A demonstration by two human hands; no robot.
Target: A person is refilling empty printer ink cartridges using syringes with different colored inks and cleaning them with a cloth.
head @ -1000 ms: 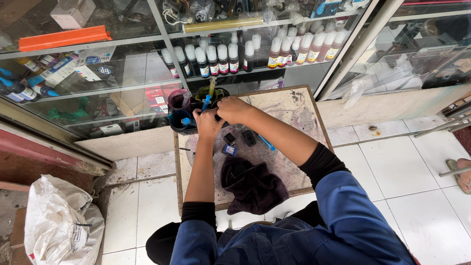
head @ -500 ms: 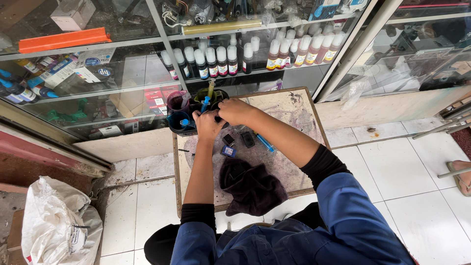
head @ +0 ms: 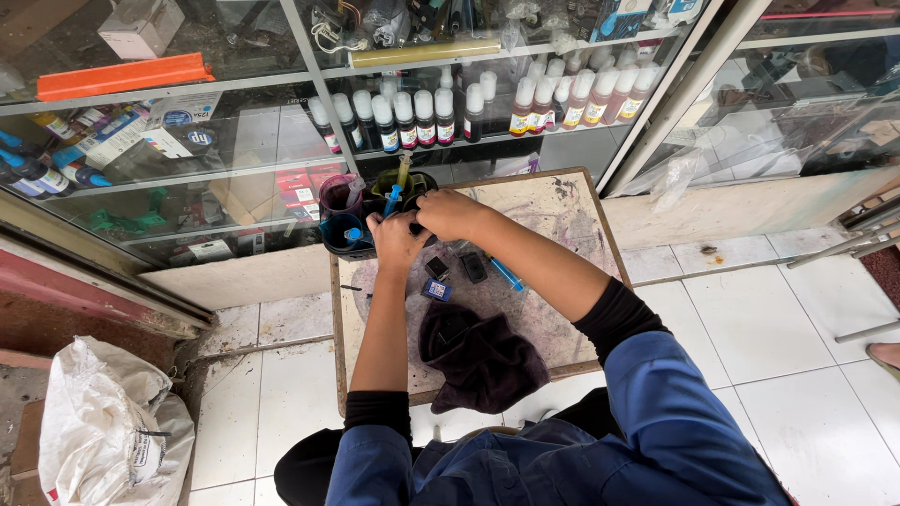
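My left hand [head: 394,242] and my right hand [head: 452,214] meet at the far side of a small stained table [head: 572,211]. Together they close on a small black cartridge [head: 413,226], mostly hidden by the fingers. Just beyond the hands stand three ink cups: a purple one [head: 336,194], a blue one [head: 339,236] and a dark one [head: 412,184] with a yellow syringe upright in it. Behind my hands on the tabletop lie two black cartridges [head: 438,269], a blue-labelled one [head: 436,290] and a blue syringe [head: 507,275]. A dark cloth [head: 480,361] lies crumpled near me.
A glass cabinet [head: 281,141] rises right behind the table, with rows of ink bottles [head: 422,112] and an orange box [head: 122,75] on its shelves. A white sack [head: 103,431] sits on the tiled floor at the left. Metal legs [head: 834,248] reach in from the right.
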